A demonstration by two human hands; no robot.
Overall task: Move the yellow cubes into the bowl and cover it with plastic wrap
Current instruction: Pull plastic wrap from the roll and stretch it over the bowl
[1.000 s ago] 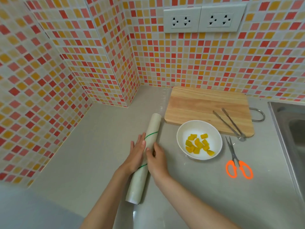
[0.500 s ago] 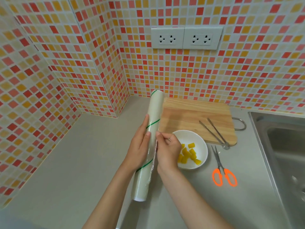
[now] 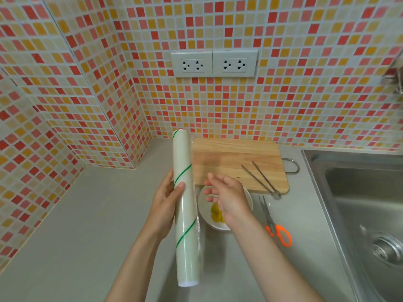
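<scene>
Hands: left (image 3: pixel 165 205) around roll (image 3: pixel 185 205), right (image 3: pixel 229 199) perhaps pinching film.

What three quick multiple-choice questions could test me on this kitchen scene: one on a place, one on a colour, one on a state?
1. Where do the tongs lie?
A. on the cutting board
B. in the sink
C. in the bowl

2. What colour are the scissors' handles?
A. green
B. orange
C. blue

3. How is the wrap roll held?
A. lying on the counter
B. gripped by the left hand
C. standing in the sink

Answers: 1 A, they rest on the wood; 2 B, bright orange loops; 3 B, fingers curl around it.
</scene>
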